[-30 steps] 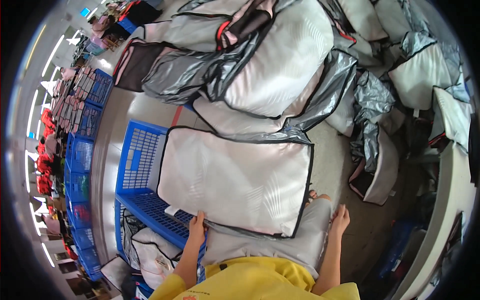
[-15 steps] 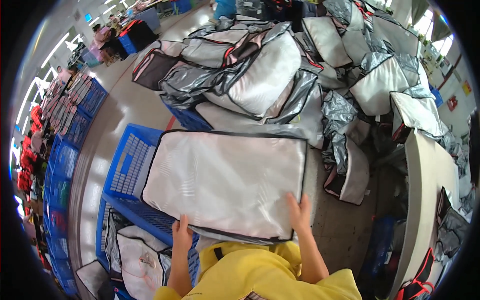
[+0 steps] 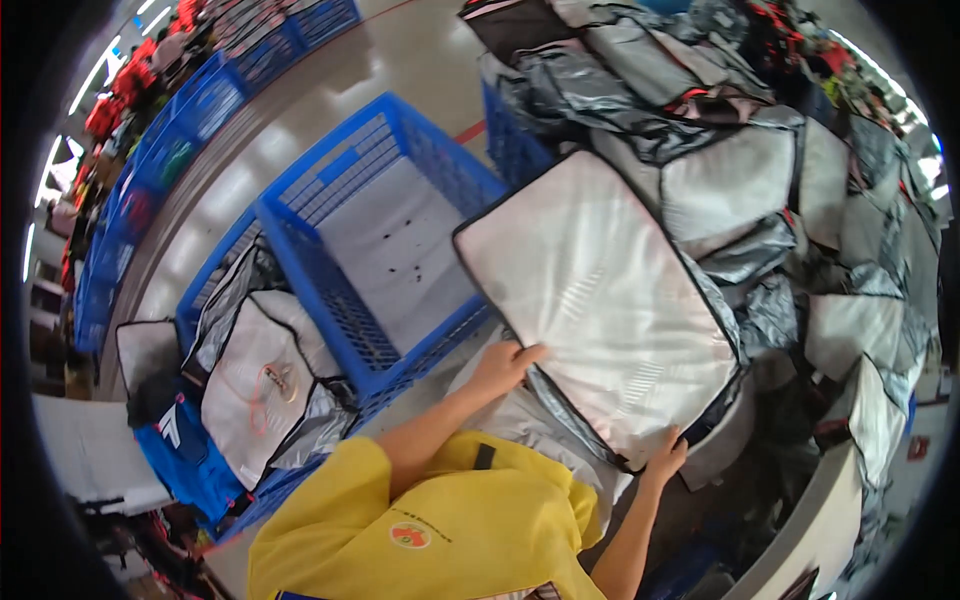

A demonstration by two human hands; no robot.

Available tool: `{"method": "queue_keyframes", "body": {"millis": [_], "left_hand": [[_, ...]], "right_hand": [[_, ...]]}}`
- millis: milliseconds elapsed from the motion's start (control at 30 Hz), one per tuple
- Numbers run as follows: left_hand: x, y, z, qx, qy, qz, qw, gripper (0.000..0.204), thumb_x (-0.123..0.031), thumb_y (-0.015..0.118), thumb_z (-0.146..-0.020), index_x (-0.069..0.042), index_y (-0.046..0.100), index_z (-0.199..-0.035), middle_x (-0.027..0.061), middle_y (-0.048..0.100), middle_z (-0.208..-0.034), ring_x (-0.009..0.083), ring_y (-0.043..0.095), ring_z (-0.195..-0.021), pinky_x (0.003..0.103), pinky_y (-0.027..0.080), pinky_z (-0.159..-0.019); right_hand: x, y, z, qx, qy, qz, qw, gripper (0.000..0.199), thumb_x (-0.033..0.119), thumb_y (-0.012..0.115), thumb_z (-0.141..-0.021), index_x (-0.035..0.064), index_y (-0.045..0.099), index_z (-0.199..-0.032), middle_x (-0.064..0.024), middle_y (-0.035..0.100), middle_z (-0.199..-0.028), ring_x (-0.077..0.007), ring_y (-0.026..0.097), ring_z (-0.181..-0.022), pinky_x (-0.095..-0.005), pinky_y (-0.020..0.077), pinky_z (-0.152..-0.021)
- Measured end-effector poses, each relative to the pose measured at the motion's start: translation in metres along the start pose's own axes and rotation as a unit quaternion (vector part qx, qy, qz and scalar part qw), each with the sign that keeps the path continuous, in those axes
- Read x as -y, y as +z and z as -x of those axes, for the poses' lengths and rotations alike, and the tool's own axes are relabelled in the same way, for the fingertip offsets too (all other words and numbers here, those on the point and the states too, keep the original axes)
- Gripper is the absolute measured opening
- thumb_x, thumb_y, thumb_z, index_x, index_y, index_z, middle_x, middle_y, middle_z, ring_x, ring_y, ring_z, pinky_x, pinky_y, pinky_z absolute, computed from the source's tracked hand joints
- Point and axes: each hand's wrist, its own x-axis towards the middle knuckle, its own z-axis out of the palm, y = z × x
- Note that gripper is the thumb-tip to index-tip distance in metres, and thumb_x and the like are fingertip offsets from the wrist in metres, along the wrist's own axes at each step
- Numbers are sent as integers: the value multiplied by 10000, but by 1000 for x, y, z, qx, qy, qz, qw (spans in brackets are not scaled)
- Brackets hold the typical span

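The bag (image 3: 600, 310) slants above the lap (image 3: 530, 428), its long axis running from 11 to 5 o'clock: a softly padded rectangle, pale silver and satiny (edged in black). The left hand (image 3: 500, 369) pinches its 8 o'clock edge between thumb and fingers, the right hand (image 3: 663, 458) its 5 o'clock end; a blue plastic crate (image 3: 333, 312) stands toward 10 o'clock.

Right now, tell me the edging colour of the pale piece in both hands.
The edging is black, clearest in the head view.
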Motion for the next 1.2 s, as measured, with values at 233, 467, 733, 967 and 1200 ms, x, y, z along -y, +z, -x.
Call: {"method": "queue_keyframes", "body": {"millis": [233, 467, 733, 967, 1200], "left_hand": [[15, -16, -9, -57, -12, 80, 995, 501, -419, 717, -951, 44, 647, -774, 134, 628, -614, 212, 659, -569, 372, 479, -534], [13, -65, -42, -306, 114, 144, 934, 374, -249, 709, -982, -12, 538, -1216, 46, 616, -810, 127, 603, -715, 277, 478, -641], [-5, -132, -78, -56, 99, 188, 976, 338, -196, 635, -1039, -80, 531, -1339, 24, 607, -1034, 86, 583, -878, 253, 494, -776], [-26, -145, -88, 56, 116, 314, 941, 394, -220, 721, -981, -61, 558, -1302, -17, 616, -1028, 61, 563, -919, 241, 481, -811], [-7, -129, -96, -14, 23, 169, 985, 267, -166, 729, -956, -9, 667, -1163, 1, 693, -1041, 95, 633, -949, 268, 514, -880]], "right_hand": [[2, 10, -12, 61, 70, 43, 995, 428, 294, 621, -1044, -112, 595, -1176, -166, 621, -900, -196, 559, -886, -351, 480, -797], [200, 59, 14, 210, -85, 18, 974, 278, 44, 693, -957, -11, 630, -1221, -133, 598, -1253, -237, 651, -1033, -315, 556, -841], [372, 226, 32, 554, -286, -108, 775, 538, 4, 765, -850, 24, 593, -1359, -147, 633, -1285, -220, 673, -1053, -326, 561, -870], [390, 249, 13, 586, -324, -48, 741, 280, 57, 703, -928, 18, 693, -1205, -104, 731, -899, -165, 675, -785, -302, 539, -756], [386, 255, 14, 611, -344, -66, 710, 185, 101, 695, -940, 33, 725, -1109, -122, 726, -943, -245, 678, -826, -343, 530, -762]]}}
